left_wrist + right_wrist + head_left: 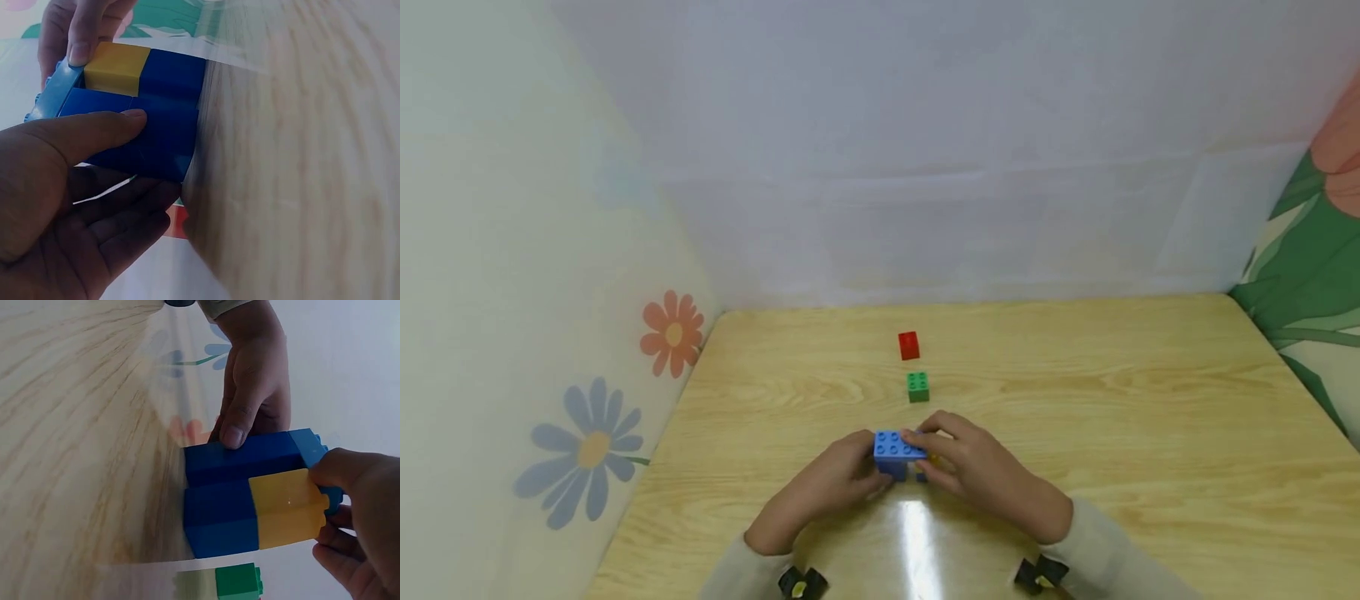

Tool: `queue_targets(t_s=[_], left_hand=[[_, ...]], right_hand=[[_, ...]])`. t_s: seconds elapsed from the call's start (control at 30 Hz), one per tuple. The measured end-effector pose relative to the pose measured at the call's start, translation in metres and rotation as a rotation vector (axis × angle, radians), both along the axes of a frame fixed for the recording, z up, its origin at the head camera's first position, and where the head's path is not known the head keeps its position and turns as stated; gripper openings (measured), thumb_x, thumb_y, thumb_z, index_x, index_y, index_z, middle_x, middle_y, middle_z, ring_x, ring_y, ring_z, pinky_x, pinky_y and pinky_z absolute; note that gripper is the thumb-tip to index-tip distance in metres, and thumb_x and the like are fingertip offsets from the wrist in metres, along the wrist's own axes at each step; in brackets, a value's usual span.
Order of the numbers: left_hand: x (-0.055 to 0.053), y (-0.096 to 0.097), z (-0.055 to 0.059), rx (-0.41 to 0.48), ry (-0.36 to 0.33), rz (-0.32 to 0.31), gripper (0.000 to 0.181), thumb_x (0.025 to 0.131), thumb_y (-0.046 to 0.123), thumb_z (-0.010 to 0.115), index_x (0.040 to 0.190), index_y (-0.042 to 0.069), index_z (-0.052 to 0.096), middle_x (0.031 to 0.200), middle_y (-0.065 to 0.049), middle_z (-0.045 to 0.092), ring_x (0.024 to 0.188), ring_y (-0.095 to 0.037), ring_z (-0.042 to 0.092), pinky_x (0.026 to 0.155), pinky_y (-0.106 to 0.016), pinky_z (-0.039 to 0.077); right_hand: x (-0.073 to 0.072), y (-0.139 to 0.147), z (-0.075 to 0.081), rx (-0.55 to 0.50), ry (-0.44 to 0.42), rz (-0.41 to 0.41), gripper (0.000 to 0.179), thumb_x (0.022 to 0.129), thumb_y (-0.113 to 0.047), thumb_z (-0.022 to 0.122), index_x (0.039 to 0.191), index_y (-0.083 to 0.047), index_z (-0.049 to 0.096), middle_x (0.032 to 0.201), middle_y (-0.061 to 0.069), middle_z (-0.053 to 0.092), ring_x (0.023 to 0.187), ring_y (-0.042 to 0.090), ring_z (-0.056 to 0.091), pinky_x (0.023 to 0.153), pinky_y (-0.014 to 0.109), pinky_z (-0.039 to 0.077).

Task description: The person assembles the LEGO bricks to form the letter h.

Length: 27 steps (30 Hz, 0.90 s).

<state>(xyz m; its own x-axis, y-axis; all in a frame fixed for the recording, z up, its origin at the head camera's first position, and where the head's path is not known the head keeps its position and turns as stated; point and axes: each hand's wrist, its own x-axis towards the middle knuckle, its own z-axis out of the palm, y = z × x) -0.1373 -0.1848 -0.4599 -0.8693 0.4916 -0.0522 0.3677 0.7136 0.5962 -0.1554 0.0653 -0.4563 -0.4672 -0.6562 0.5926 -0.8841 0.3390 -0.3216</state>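
Note:
A light blue brick (891, 447) with two rows of studs lies across the top of a small block build. Under its left end stands a dark blue column (165, 134); beside that, a yellow brick (284, 509) sits on another dark blue brick (220, 517). Some of the yellow brick's studs show in the right wrist view. My left hand (838, 479) grips the dark blue column from the left, thumb flat on its near side. With thumb and fingers, my right hand (981, 468) pinches the right end of the light blue brick. The build's base is at the tabletop.
Beyond the hands on the wooden table (1075, 383) stands a green brick (917, 387), with a red brick (908, 345) farther back. A white cloth (880, 208) hangs behind the table. Flower-printed panels flank the left and right sides.

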Motion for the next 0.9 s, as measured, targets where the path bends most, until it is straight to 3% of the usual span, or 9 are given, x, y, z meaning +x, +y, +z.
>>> queue_targets(t_s=[0.53, 0.9], left_hand=[[-0.0011, -0.0002, 0.0001, 0.045, -0.004, 0.026, 0.034, 0.087, 0.018, 0.074, 0.116, 0.006, 0.059, 0.105, 0.0, 0.063, 0.102, -0.017, 0.061, 0.092, -0.041, 0.052], [-0.0019, 0.0009, -0.0013, 0.049, -0.028, 0.033, 0.036, 0.088, 0.02, 0.073, 0.119, 0.007, 0.059, 0.107, 0.001, 0.063, 0.103, -0.017, 0.06, 0.093, -0.04, 0.051]], right_hand=[[-0.0069, 0.0025, -0.0062, -0.022, 0.006, 0.053, 0.046, 0.088, -0.017, 0.073, 0.132, -0.012, 0.061, 0.117, 0.003, 0.057, 0.099, 0.012, 0.058, 0.083, 0.015, 0.05], [-0.0078, 0.0019, -0.0095, -0.097, -0.099, 0.069, 0.045, 0.087, -0.016, 0.074, 0.13, -0.014, 0.062, 0.118, 0.002, 0.057, 0.107, 0.014, 0.058, 0.091, 0.022, 0.051]])
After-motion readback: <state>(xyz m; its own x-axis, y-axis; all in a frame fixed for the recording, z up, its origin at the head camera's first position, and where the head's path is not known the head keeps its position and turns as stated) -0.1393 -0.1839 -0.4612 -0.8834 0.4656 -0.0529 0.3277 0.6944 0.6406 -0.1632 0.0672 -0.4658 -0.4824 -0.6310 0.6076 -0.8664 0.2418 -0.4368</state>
